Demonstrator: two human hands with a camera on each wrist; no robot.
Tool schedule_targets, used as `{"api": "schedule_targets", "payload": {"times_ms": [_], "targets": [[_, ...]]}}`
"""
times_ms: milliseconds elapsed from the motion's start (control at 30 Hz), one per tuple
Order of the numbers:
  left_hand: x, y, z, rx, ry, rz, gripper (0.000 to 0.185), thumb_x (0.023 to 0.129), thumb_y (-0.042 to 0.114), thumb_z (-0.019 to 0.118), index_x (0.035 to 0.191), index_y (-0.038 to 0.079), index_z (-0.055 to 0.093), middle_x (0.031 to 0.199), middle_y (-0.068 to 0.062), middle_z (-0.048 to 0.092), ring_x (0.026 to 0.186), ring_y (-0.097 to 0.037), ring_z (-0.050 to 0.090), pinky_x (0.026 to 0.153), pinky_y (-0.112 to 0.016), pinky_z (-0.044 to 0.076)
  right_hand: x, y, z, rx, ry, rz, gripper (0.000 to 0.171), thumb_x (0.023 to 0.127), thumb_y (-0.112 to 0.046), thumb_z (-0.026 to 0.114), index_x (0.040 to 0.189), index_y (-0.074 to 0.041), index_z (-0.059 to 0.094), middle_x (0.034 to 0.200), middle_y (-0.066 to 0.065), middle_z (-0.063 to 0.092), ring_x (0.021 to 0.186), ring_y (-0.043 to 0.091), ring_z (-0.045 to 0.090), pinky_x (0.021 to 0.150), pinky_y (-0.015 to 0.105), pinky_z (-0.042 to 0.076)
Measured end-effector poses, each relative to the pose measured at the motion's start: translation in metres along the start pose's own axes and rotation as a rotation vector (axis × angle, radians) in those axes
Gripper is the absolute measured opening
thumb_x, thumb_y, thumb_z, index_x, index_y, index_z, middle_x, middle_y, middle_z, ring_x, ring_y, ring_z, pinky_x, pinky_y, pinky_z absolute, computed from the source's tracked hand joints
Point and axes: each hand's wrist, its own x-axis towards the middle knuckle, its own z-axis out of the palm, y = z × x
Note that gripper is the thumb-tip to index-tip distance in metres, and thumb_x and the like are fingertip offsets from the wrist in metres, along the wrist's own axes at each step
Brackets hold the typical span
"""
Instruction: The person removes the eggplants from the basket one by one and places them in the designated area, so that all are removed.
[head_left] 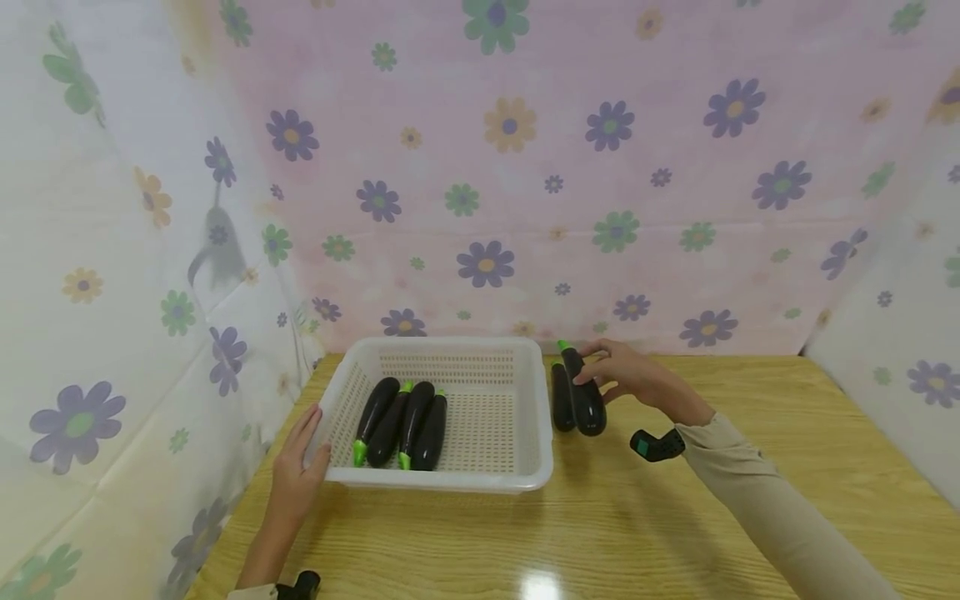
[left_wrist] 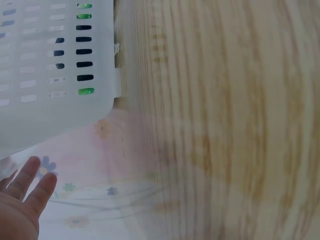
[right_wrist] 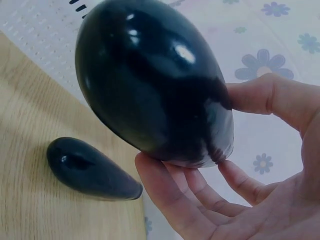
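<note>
Eggplant (head_left: 583,398) pinched in right hand (head_left: 626,375) grip, just right of basket (head_left: 525,392). Second eggplant (head_left: 561,400) on counter (head_left: 675,517) beside basket. Left hand (head_left: 296,471) flat, fingers straight, touching basket's left rim.

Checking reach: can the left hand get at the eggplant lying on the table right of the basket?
Probably not directly: the left hand rests at the basket's left rim, and the basket lies between it and that eggplant.
</note>
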Motion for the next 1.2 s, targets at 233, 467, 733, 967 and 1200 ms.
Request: {"api": "schedule_targets", "payload": {"times_ms": [233, 467, 733, 967, 1200], "targets": [[0.0, 0.0, -0.002, 0.009, -0.005, 0.003, 0.054, 0.09, 0.005, 0.057, 0.142, 0.002, 0.041, 0.147, -0.01, 0.038, 0.13, -0.035, 0.037, 0.096, -0.006, 0.02, 0.002, 0.011, -0.001, -0.023, 0.029, 0.004, 0.062, 0.086, -0.018, 0.066, 0.137, 0.002, 0.035, 0.119, 0.022, 0.049, 0.095, 0.035, 0.052, 0.074, 0.044, 0.052], [0.0, 0.0, -0.001, 0.001, -0.012, 0.0, 0.054, 0.091, 0.006, 0.057, 0.143, 0.002, 0.041, 0.147, -0.01, 0.038, 0.131, -0.034, 0.036, 0.096, -0.005, 0.02, 0.004, 0.021, -0.004, -0.023, 0.034, -0.006, 0.06, 0.088, -0.018, 0.063, 0.137, 0.003, 0.036, 0.123, 0.024, 0.047, 0.097, 0.037, 0.054, 0.075, 0.045, 0.052], [-0.002, 0.001, 0.001, 0.001, -0.004, 0.005, 0.054, 0.09, 0.005, 0.057, 0.142, 0.001, 0.042, 0.146, -0.012, 0.039, 0.129, -0.036, 0.038, 0.095, -0.004, 0.02, 0.004, 0.024, -0.009, -0.043, 0.052, 0.016, 0.062, 0.089, -0.019, 0.063, 0.139, 0.003, 0.034, 0.12, 0.022, 0.052, 0.103, 0.038, 0.053, 0.075, 0.043, 0.052], [-0.003, 0.002, 0.001, -0.015, -0.006, -0.007, 0.054, 0.09, 0.003, 0.056, 0.141, 0.0, 0.042, 0.145, -0.015, 0.039, 0.127, -0.038, 0.039, 0.091, -0.002, 0.022, 0.007, 0.029, -0.012, -0.056, 0.063, 0.017, 0.06, 0.089, -0.019, 0.063, 0.137, 0.004, 0.036, 0.128, 0.026, 0.046, 0.112, 0.044, 0.049, 0.076, 0.044, 0.051], [0.0, 0.002, -0.001, 0.01, -0.024, -0.044, 0.055, 0.091, 0.006, 0.056, 0.143, 0.003, 0.041, 0.147, -0.011, 0.037, 0.13, -0.034, 0.037, 0.099, -0.017, 0.029, 0.015, 0.033, -0.018, -0.077, 0.07, 0.009, 0.06, 0.09, -0.02, 0.061, 0.138, 0.005, 0.035, 0.128, 0.027, 0.048, 0.11, 0.041, 0.052, 0.075, 0.043, 0.051]]}}
